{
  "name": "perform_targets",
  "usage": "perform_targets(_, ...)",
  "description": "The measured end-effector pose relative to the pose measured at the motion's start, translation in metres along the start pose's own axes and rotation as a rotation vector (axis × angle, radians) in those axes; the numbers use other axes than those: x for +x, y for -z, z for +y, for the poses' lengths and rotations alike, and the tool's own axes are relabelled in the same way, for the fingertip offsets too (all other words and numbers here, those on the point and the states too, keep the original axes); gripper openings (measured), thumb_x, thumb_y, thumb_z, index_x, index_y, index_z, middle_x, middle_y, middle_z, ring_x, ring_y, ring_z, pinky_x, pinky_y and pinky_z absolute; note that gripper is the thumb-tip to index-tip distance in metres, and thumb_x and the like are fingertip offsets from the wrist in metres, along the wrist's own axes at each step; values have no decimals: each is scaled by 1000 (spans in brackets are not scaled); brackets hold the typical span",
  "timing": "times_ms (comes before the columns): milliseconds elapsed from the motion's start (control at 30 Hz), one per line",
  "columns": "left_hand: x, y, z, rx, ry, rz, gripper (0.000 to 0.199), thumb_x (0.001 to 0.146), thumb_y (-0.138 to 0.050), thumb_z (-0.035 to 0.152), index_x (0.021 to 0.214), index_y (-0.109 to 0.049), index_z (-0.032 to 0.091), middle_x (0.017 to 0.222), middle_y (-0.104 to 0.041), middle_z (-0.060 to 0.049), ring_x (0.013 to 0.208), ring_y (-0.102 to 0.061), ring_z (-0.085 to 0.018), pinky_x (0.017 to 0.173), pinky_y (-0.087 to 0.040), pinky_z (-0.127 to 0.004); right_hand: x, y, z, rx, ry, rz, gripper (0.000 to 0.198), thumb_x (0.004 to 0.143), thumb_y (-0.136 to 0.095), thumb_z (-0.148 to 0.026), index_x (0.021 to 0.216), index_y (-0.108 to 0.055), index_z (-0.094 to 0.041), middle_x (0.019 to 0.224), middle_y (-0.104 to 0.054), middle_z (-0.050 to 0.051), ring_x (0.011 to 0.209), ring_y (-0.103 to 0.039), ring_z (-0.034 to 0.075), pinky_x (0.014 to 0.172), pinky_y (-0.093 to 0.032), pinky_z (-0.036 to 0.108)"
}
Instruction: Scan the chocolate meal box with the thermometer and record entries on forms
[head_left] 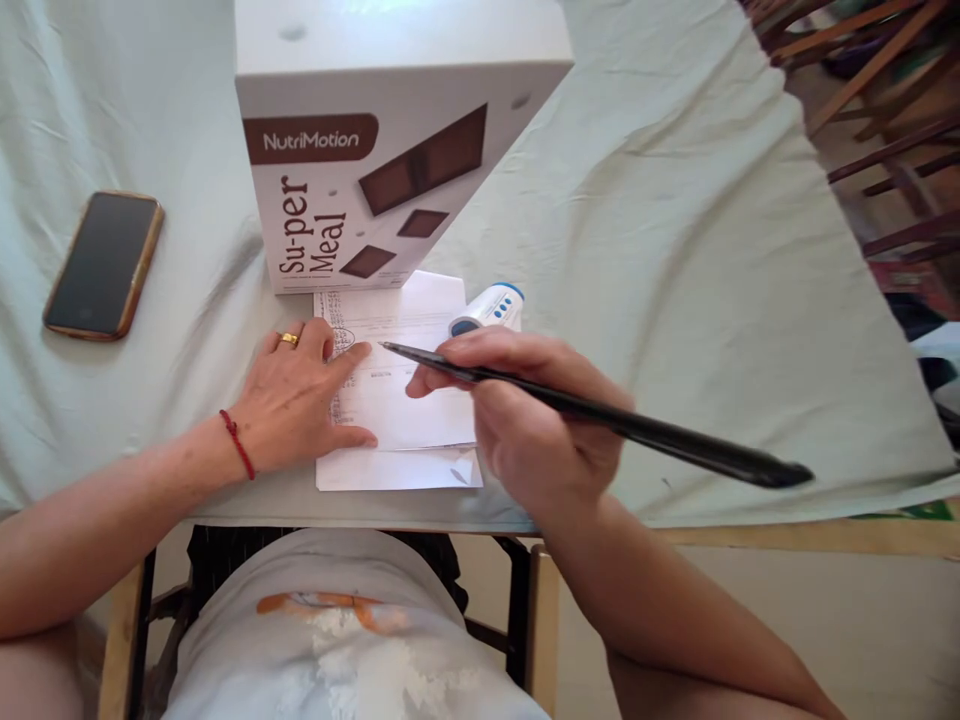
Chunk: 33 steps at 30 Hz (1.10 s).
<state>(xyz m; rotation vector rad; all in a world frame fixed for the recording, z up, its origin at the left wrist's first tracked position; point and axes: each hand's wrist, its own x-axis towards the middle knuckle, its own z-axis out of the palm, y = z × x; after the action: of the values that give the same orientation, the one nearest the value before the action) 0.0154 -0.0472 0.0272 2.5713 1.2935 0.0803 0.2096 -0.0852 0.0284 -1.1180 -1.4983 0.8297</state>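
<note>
Between the fingers of my right hand (551,410) is a black pen (660,432), its tip pointing left above the paper. My left hand (300,390) lies on the left side of the printed sheets (420,420), thumb and forefinger stretched apart. A gold ring and a red string bracelet are on that hand and wrist. The sheets are stacked, with printed lines and a circled spot near my left fingers. Just beyond my right hand, a white and blue cylindrical item (491,307) rests at the sheets' upper right, partly hidden by my fingers.
A tall white box (315,220) marked "NutriMotion Su-per Meal" stands at the sheets' far edge. To the left lies a smartphone (105,265) in a brown case. A pale, creased cloth (675,250) covers the table. Wooden chairs (885,110) are at the far right.
</note>
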Motion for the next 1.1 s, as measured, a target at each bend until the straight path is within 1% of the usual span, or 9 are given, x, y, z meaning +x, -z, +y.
perform_targets(67,0,2,-2,-22,20,-12,89,67,-86,64,139,-60,20,114,-56,-18,103,-53,-36,91,-43,-51,-2,-10,2,93,-116,15,5,86,-63,-28,90,-60,-28,76,-67,0,67,-66,19,66,-57,39)
perform_targets(100,1,2,-4,-38,18,-16,89,67,-86,65,139,-60,20,115,-55,-17,103,-52,-35,91,-42,-50,-2,-14,5,123,-143,34,8,84,-66,-27,86,-58,-28,73,-65,-1,61,-63,17,61,-55,36)
perform_targets(167,1,1,-9,-86,-2,-21,86,68,-84,65,138,-61,21,115,-55,-15,103,-52,-34,92,-41,-49,-2,-19,13,122,-197,31,13,81,-67,-23,79,-55,-27,66,-60,-4,52,-57,14,53,-51,31)
perform_targets(233,2,-1,-15,-141,-26,-10,78,74,-80,64,136,-63,21,115,-55,-15,102,-53,-32,93,-40,-48,-1,-21,20,73,-207,-3,12,79,-65,-19,76,-57,-27,62,-57,-5,50,-53,12,50,-47,29)
perform_targets(333,3,-4,-21,-168,-61,14,61,85,-72,55,135,-64,20,115,-56,-14,103,-54,-30,93,-40,-47,-1,-23,26,-34,-187,-42,9,76,-64,-18,75,-60,-26,63,-60,-4,52,-53,12,49,-45,27)
perform_targets(400,3,-5,-22,-151,-71,16,57,87,-71,48,136,-64,19,115,-57,-15,104,-54,-31,92,-40,-47,-3,-25,26,-91,-160,-36,8,74,-64,-18,74,-60,-25,62,-61,-4,51,-52,11,47,-44,26)
perform_targets(567,2,-6,-23,-152,-74,27,57,85,-73,44,135,-63,17,115,-58,-15,104,-56,-31,92,-41,-47,-7,-30,26,-152,-61,-30,10,76,-63,-16,69,-58,-23,59,-60,-5,51,-52,10,49,-43,24)
perform_targets(700,3,-7,-23,-149,-84,39,56,84,-74,42,133,-64,17,115,-59,-14,104,-56,-31,93,-41,-47,-7,-29,27,-164,-8,-70,12,79,-61,-15,69,-58,-22,59,-59,-6,51,-51,8,51,-42,23)
perform_targets(1100,3,-6,-24,-128,-85,34,56,84,-72,43,133,-64,18,115,-60,-14,103,-57,-30,92,-42,-47,-8,-28,26,-194,-8,-128,11,78,-58,-15,71,-57,-22,59,-59,-6,51,-49,8,50,-38,22)
